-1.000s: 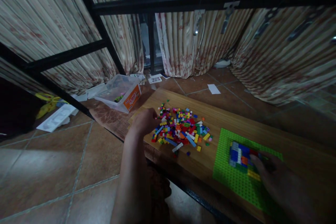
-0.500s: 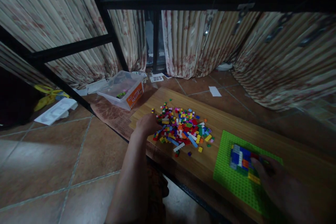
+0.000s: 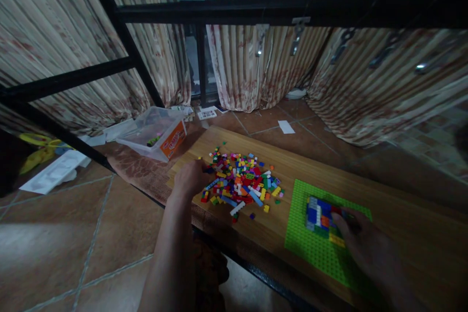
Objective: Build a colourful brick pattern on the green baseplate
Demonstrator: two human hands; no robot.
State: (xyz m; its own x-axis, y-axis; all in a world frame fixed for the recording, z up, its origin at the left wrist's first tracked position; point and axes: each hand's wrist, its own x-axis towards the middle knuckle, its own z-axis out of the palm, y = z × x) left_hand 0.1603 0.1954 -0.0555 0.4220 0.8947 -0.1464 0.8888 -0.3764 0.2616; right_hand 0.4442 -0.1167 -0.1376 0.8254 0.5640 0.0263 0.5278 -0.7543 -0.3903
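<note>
Loose heap of small coloured bricks [image 3: 241,181] on a wooden board [image 3: 402,214]. The heap lies directly in front of and to the right of the left hand [image 3: 190,178], whose knuckles face the camera and whose fingertips reach into the heap's left edge; the fingers are curled downward among the pieces, and whether they pinch a brick cannot be told, since the fingertips are hidden behind the back of the hand. A few stray bricks lie just right of the heap's lower edge, between it and the green baseplate [image 3: 310,248].

The baseplate lies flat on the board, well to the right of the left hand. On its upper part sits a small block of joined bricks [image 3: 319,213], blue, white, orange and yellow. The right hand [image 3: 365,248] rests on the baseplate with its fingers extended and laid against the right side of this block, the fingertips touching it; the hand lies flat rather than clenched.

Beyond the left hand, past the board's far left corner, a clear plastic box [image 3: 157,131] with an orange label stands on the tiled floor. Striped curtains [image 3: 256,73] hang behind a black metal frame [image 3: 256,9].
</note>
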